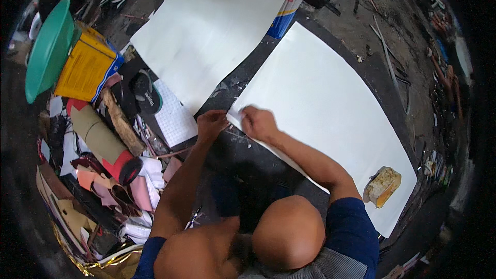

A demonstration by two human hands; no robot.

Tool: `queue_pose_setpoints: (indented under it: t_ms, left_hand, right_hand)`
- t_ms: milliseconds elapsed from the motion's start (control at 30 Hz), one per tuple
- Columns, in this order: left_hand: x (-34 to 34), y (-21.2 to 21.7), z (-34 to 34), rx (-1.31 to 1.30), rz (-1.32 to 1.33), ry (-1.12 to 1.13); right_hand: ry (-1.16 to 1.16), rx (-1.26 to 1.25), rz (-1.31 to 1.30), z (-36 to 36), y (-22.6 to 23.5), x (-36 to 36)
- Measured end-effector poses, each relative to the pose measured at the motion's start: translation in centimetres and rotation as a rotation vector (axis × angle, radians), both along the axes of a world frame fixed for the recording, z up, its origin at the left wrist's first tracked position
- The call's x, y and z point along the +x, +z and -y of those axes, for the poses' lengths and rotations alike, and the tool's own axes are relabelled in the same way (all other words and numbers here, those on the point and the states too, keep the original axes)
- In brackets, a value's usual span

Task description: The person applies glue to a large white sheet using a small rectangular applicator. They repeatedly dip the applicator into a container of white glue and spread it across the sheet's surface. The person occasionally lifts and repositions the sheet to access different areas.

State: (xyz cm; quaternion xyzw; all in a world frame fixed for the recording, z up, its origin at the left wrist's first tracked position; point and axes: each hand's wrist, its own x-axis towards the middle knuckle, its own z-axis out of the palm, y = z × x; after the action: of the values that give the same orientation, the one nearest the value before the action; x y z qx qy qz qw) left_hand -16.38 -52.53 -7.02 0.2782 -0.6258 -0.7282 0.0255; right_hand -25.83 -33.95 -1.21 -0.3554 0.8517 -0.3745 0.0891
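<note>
A large white sheet (320,88) lies on the dark surface in front of me, and its near left corner looks slightly folded or lifted. My left hand (211,125) is closed in a pinch at that corner. Just to its right, my right hand (258,123) is curled with fingers together on the sheet's near edge. Its fingertips are partly hidden. A rough, pale stone-like block (383,187) rests on the sheet's right end. Beyond my left hand a second white sheet (206,31) stretches away, curving at its edges.
At the left stand a yellow tin (85,64) and a green basin (49,49). A dark sandal (146,92), a gridded paper (174,119), a rolled tan piece (98,132) and a wood stick (121,121) lie among scraps. A blue-and-white can (285,13) is behind the sheets.
</note>
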Motion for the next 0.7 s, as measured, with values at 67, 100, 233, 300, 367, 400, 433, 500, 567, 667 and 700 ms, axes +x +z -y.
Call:
queue_pose_setpoints:
  t_ms: [67,100,233,300,367,400,433,500,567,667,700]
  left_hand:
    - [-0.4,0.0,-0.2,-0.006,0.030,0.003]
    - [-0.3,0.2,-0.3,-0.014,0.057,0.013]
    - [-2.1,4.0,-1.7,-0.141,0.140,-0.047]
    - [-1.3,2.8,-1.3,-0.018,0.136,0.048]
    - [-0.8,3.2,-1.2,-0.109,0.126,0.015]
    - [-0.7,3.4,-1.5,-0.148,0.121,-0.005]
    - [-1.1,2.6,-1.9,-0.099,0.087,0.011]
    - [-0.6,0.9,-1.6,-0.032,0.057,0.072]
    - [-0.7,2.0,-1.8,0.055,0.036,0.078]
    - [0.0,1.9,-1.1,0.042,0.018,0.029]
    - [-0.2,2.4,-1.4,0.067,0.020,0.027]
  right_hand:
    - [-0.242,0.173,-0.014,-1.3,-1.3,-6.9]
    - [-0.311,0.309,-0.010,-1.5,-1.0,-10.9]
    - [-0.568,0.472,-0.238,-5.2,-0.4,-26.0]
    - [-0.696,0.506,-0.272,-5.2,0.2,-28.2]
    - [-0.746,0.505,-0.322,-5.3,0.5,-28.8]
    - [-0.653,0.496,-0.375,-5.6,-0.1,-28.4]
    - [-0.560,0.488,-0.428,-6.2,-0.7,-27.5]
    - [-0.387,0.360,-0.472,-5.0,-2.4,-22.9]
    - [-0.342,0.301,-0.330,-2.8,-2.5,-16.5]
    - [-0.135,0.213,-0.300,0.0,-1.7,-6.3]
    - [-0.094,0.149,-0.287,-0.1,-2.7,-3.9]
